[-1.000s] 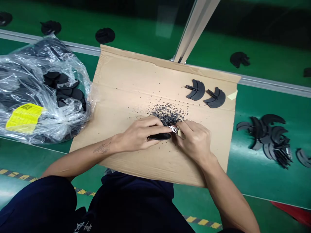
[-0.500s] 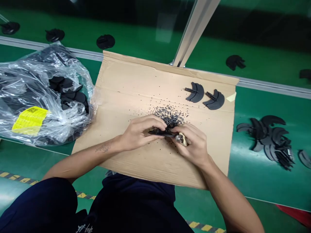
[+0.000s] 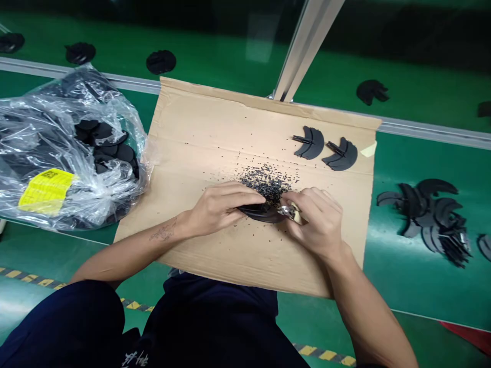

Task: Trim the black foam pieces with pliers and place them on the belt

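My left hand point(image 3: 223, 207) grips a black curved plastic part point(image 3: 264, 213) between thumb and fingers, low over the cardboard sheet point(image 3: 184, 174). In my right hand point(image 3: 316, 217) is a pair of pliers point(image 3: 286, 210) with a metal head and pale handles, its jaws close to the right end of that part. My fingers hide most of the handles. A heap of tiny black clippings point(image 3: 268, 181) lies on the cardboard just beyond my hands. Two black crescent parts with ribbed stems, a left one point(image 3: 310, 143) and a right one point(image 3: 341, 155), rest at the upper right.
To the left, a clear plastic bag point(image 3: 134, 120) with a yellow label point(image 3: 46, 190) holds many black parts. A pile of black curved pieces point(image 3: 425, 212) lies on the green table at right. Behind stand a metal rail point(image 3: 433, 134) and an upright post point(image 3: 307, 46).
My right hand has moved slightly right with the pliers, drawing away from the black part. The part has turned, showing more of its curved edge. The view has shifted a little.
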A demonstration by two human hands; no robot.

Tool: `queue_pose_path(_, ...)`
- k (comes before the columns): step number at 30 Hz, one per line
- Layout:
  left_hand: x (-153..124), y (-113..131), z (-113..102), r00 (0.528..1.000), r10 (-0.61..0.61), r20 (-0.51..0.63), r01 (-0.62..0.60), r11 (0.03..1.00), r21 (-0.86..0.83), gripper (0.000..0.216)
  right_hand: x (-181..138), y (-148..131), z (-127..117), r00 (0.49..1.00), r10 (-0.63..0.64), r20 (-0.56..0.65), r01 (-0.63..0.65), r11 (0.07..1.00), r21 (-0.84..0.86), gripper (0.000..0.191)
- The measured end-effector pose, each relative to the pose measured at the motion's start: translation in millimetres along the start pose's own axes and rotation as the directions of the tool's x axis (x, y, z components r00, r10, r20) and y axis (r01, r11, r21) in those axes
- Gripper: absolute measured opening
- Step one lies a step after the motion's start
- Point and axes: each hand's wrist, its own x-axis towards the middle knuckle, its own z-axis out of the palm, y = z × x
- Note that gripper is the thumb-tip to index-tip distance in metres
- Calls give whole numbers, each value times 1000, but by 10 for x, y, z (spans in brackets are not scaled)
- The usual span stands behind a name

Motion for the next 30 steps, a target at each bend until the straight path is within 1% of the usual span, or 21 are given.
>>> queue_pose_path(2, -1, 13, 13, 1000, -12, -4, 12, 998, -58, 25, -7, 20, 27, 998, -27, 60, 30, 998, -56, 12)
queue_pose_path(5, -12, 29, 43, 1000, -1, -7, 0, 996, -89, 26, -25, 9, 51, 994, -40, 100, 48, 995, -84, 10)
queue_pose_path(12, -31, 22, 72, 1000, 3, -4, -3, 993, -117, 27, -46, 0, 45, 991, -48, 121, 50, 999, -18, 11)
queue_pose_path(19, -38, 15, 70, 1000, 18, -3, -18, 995, -98, 27, -48, -17, 55, 992, -33, 122, 41, 997, -69, 11)
queue_pose_path(24, -37, 21, 77, 999, 37, -25, -39, 996, -85, 26, -56, -23, 26, 992, -36, 123, 47, 995, -86, 11)
queue_pose_path(30, -41, 28, 77, 999, 48, -20, -50, 995, -82, 26, -66, 24, -1, 983, -79, 166, 86, 996, -35, 18)
